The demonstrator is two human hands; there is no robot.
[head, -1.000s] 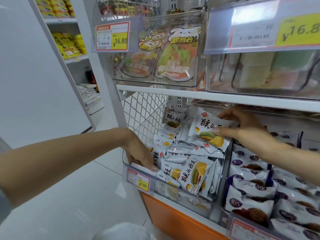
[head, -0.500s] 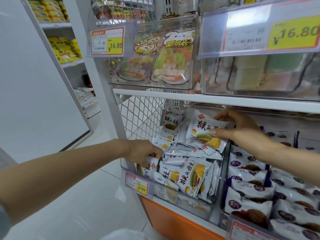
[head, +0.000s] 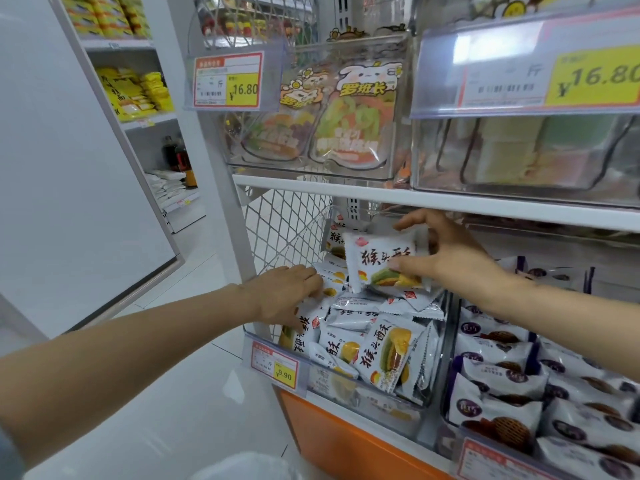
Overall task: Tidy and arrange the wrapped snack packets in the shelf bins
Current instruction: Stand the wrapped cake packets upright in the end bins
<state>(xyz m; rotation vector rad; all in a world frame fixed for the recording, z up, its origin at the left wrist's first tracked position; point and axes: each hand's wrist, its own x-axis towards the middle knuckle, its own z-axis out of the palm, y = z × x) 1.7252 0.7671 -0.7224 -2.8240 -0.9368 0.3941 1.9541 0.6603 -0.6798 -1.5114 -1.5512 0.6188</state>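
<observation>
The right hand (head: pixel 450 258) pinches one white snack packet (head: pixel 377 261) between thumb and fingers, holding it upright at the back of the clear bin (head: pixel 381 396). The left hand (head: pixel 287 296) lies on the packets at the bin's left side; whether its fingers grip one I cannot tell. The front packets (head: pixel 388 355) lie tumbled at all angles, so I judge most of this bin unsorted; the purple packets (head: pixel 502 386) alongside sit in neater rows.

We see the right hand (head: pixel 453 258) pinching a white snack packet (head: pixel 377 261) upright above the heap in the clear bin (head: pixel 445 341). The left hand (head: pixel 287 292) lies palm-down on packets at the bin's left side. A 9.90 price tag (head: pixel 275 365) fronts the bin, and purple-printed packets (head: pixel 502 382) lie just right of it.
</observation>
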